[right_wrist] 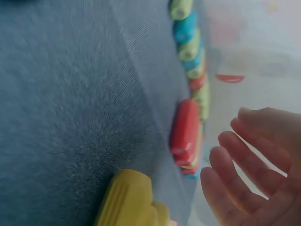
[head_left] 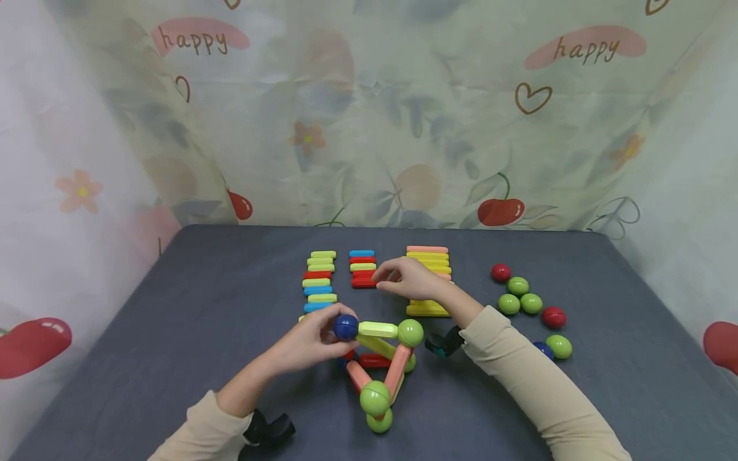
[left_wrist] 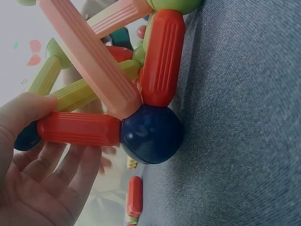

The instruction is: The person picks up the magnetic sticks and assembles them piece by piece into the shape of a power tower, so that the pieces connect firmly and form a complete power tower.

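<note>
My left hand (head_left: 308,340) grips a frame of magnetic sticks and balls at a dark blue ball (head_left: 346,327) on its upper left corner. A yellow-green stick (head_left: 377,330) joins that ball to a green ball (head_left: 410,333). In the left wrist view, a red stick (left_wrist: 80,129) runs from the gripped corner to the lower blue ball (left_wrist: 152,134). Over the short stack, my right hand (head_left: 410,279) hovers near a red stick (head_left: 364,283), its fingers bent loosely with nothing between them. In the right wrist view, the hand (right_wrist: 258,165) is apart from the red sticks (right_wrist: 185,127).
A column of short green, blue and red sticks (head_left: 319,282) lies at the left. Long yellow sticks (head_left: 428,308) lie in a row partly under my right forearm. Several loose balls (head_left: 530,303) rest at the right on the dark table (head_left: 230,288).
</note>
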Motion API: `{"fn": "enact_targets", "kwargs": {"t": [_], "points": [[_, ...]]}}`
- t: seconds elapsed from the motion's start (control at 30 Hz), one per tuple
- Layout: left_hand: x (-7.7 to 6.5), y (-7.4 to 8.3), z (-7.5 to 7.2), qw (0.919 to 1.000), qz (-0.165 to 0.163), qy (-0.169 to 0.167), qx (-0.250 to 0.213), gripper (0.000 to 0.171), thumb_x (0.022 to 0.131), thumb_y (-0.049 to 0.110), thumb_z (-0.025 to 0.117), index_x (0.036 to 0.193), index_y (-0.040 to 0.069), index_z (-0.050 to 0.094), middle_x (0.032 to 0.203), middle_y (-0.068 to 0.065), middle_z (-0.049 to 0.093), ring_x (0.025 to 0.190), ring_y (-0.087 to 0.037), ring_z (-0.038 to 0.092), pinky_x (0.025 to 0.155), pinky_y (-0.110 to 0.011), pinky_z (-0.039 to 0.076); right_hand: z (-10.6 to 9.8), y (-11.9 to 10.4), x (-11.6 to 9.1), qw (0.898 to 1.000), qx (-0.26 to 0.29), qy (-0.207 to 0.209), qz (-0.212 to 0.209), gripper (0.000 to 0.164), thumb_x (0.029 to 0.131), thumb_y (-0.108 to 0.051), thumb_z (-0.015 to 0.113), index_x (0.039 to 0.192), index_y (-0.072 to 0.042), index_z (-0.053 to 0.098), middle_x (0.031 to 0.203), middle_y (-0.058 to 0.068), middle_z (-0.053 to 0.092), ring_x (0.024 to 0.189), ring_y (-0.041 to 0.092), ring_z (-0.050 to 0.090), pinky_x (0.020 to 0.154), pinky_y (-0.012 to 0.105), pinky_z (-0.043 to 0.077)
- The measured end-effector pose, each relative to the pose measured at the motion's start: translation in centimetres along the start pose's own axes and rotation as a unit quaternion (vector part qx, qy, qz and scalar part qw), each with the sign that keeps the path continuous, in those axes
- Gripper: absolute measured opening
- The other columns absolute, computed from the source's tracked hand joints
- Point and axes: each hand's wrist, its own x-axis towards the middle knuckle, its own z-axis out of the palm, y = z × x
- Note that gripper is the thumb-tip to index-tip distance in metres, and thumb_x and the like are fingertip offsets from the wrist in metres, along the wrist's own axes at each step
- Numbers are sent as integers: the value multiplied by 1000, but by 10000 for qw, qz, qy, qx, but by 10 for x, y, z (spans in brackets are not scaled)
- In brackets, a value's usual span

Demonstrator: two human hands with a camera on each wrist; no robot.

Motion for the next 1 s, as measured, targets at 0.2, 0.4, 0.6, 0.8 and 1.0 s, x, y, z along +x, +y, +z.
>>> {"fn": "enact_targets", "kwargs": {"t": [0.2, 0.4, 0.6, 0.8, 1.0], "points": [[0, 1, 1, 10000, 43, 29, -21, 31, 85, 12, 67, 112, 5, 52, 107, -15, 56, 89, -15, 60, 75, -21, 53, 10, 4, 24, 9974, -709, -152, 40, 28, 87, -14, 64, 114, -5, 64, 110, 11, 66, 88, 20, 61, 81, 30, 52], [0, 0, 1, 10000, 55, 18, 7, 31, 85, 13, 67, 111, 4, 52, 107, -15, 56, 89, -15, 59, 74, -21, 53, 17, 2, 34, 9935, -1113, -197, 139, 29, 85, -16, 68, 111, -5, 65, 109, 11, 65, 86, 18, 58, 82, 30, 51], [1, 0, 2, 9998, 62, -170, 93, 32, 84, 18, 70, 110, 7, 54, 106, -12, 60, 92, -14, 58, 77, -20, 52, 20, -2, 36, 9920, -1213, -94, 332, 23, 81, -18, 72, 99, -5, 67, 97, 9, 66, 85, 19, 58, 80, 30, 51], [0, -2, 3, 9995, 71, -222, 205, 31, 84, 20, 70, 111, 8, 57, 106, -12, 63, 93, -13, 59, 79, -20, 51, 24, -2, 35, 9900, -1254, -41, 646, 20, 80, -19, 74, 94, -8, 63, 90, 6, 65, 76, 16, 55, 72, 27, 50], [-2, -2, 4, 9993, 143, -38, 332, 29, 84, 20, 70, 108, 9, 58, 104, -11, 64, 90, -11, 59, 77, -19, 51, 22, -3, 28, 9877, -1417, -263, 604, 26, 84, -15, 69, 107, -4, 65, 97, 9, 66, 84, 18, 59, 77, 29, 52]]}}
